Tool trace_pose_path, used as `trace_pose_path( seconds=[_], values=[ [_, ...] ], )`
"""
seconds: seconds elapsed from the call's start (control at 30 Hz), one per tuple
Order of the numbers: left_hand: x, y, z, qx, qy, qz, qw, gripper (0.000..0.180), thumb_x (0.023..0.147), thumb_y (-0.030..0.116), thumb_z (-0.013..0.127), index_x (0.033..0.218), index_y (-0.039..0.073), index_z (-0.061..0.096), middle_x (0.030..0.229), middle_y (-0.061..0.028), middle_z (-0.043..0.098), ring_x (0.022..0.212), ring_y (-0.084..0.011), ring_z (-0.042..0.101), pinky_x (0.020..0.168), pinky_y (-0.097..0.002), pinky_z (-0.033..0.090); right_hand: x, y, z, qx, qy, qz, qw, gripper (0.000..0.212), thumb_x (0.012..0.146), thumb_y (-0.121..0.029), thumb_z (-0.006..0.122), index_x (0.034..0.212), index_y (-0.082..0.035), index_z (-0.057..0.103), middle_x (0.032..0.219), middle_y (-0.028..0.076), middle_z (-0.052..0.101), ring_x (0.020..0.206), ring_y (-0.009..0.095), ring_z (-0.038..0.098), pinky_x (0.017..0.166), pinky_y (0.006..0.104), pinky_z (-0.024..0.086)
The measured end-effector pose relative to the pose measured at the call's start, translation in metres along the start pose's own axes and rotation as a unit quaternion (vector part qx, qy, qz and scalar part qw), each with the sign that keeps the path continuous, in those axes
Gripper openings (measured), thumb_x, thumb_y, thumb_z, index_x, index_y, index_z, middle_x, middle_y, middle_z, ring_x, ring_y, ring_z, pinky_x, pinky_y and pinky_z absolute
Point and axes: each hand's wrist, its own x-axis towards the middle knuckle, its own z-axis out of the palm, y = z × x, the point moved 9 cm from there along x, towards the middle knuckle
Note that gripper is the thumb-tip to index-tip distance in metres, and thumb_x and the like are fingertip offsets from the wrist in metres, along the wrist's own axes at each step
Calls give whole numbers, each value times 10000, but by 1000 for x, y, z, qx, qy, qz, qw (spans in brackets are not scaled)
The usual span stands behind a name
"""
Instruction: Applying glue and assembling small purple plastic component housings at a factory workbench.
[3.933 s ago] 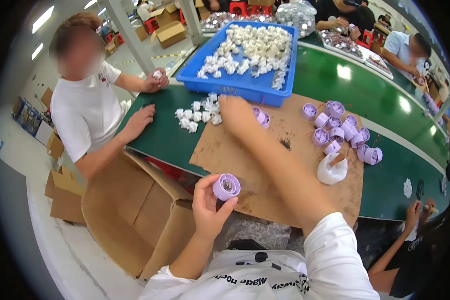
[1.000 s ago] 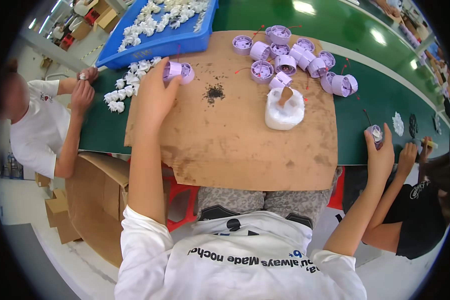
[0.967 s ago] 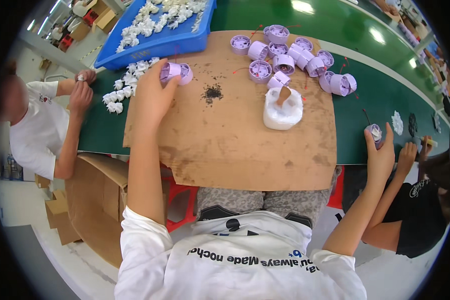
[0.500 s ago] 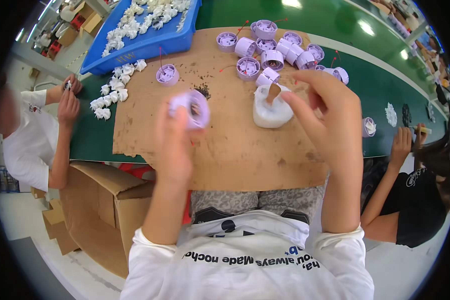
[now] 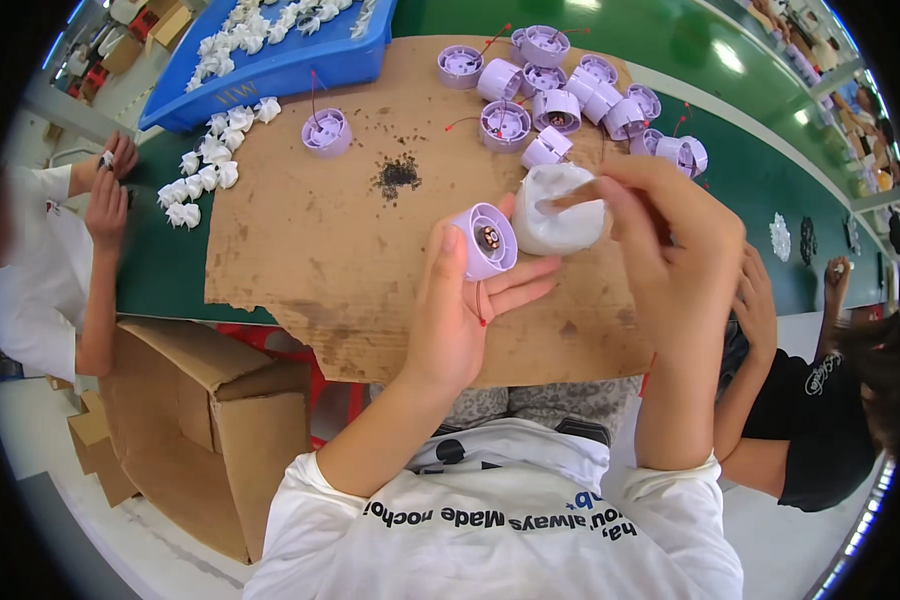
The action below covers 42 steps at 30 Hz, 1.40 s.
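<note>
My left hand [image 5: 445, 325] is wrapped round a light purple round plastic housing [image 5: 482, 258]. The housing's open side, with dark and copper-coloured parts inside, is turned toward the right. A thin red wire hangs below it. My right hand [image 5: 678, 235] pinches a flat brown wooden stick [image 5: 578, 193] whose tip is in a white tub [image 5: 562, 238] holding a whitish, translucent substance. The tub stands on the cardboard sheet [image 5: 420, 315], just right of the housing; whether the two touch I cannot tell.
Several purple housings [image 5: 545, 78] cluster at the far side, and a single housing [image 5: 327, 133] stands left. Dark granules [image 5: 398, 176] lie on the cardboard. White pieces [image 5: 210, 150] line up near a blue tray [image 5: 270, 85]. A cardboard box [image 5: 245, 430] is lower left; people work on both sides.
My left hand has moved right with the purple housing, close to the tub. My right hand, apart from the stick before, now grips it, and the stick leans over to the right.
</note>
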Motion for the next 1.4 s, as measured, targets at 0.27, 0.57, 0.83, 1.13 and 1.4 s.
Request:
trace_pose_path(
  seconds=[0.27, 0.57, 0.83, 1.13, 1.4],
  values=[
    [-10, 8, -7, 69, 21, 11, 997, 649, 971, 529, 219, 1347, 11, 331, 1429, -233, 344, 1109, -396, 563, 874, -458, 512, -42, 35, -39, 238, 98, 148, 955, 66, 870, 13, 591, 917, 53, 569, 777, 89, 626, 642, 121, 619, 597, 201, 490],
    [-25, 10, -11, 33, 3, 23, 999, 452, 982, 392, 396, 1204, 3, 456, 1066, -115, 582, 856, -195, 600, 743, -315, 482, -87, 71, -29, 346, 131, 265, 891, 138, 889, -9, 550, 1008, 61, 566, 776, 117, 639, 615, 142, 615, 582, 235, 499],
    [-37, 11, 16, 33, -48, -18, 998, 583, 951, 376, 486, 1326, -59, 387, 1159, -137, 543, 882, -141, 523, 736, -285, 424, -111, 82, 23, 690, 21, 402, 601, 164, 926, -87, 494, 1043, 1, 567, 746, 81, 578, 537, 127, 498, 459, 236, 422],
    [-42, 13, 28, 87, -72, -12, 994, 707, 920, 428, 522, 1353, -97, 328, 1305, -216, 487, 1070, -201, 543, 781, -304, 452, -106, 69, 5, 543, 30, 339, 768, 148, 921, -40, 497, 1006, 52, 577, 712, 99, 602, 510, 130, 526, 461, 239, 428],
    [-43, 11, 31, 98, -102, -13, 990, 726, 914, 391, 548, 1359, -126, 299, 1329, -238, 455, 1209, -257, 493, 865, -321, 472, -99, 61, -6, 471, 44, 285, 834, 128, 909, -12, 525, 983, 66, 595, 727, 102, 616, 545, 118, 546, 495, 222, 437]
  ],
)
